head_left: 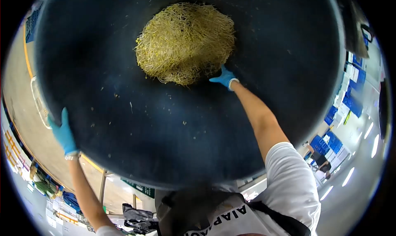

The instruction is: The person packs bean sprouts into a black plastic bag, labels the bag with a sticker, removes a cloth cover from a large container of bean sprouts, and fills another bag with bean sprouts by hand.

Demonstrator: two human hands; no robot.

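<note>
A large heap of pale yellow-green bean sprouts (185, 42) lies toward the far side of a wide, dark round tub (165, 153). My right hand (225, 78), in a blue glove, reaches into the tub at the heap's lower right edge. Its thumb points left, apart from the fingers, whose tips meet the sprouts. On the tub's left rim is my left hand (64, 135), also gloved in blue. Its thumb lies over the inner side and its fingers over the outer side of the rim. Loose sprout bits are scattered on the tub's inside.
Blue crates (326, 143) and white boxes stand in the background at right, near a person in dark clothes (321, 161). A green crate (138, 187) shows below the tub's near edge. Tan floor (16, 75) with a yellow line lies at left.
</note>
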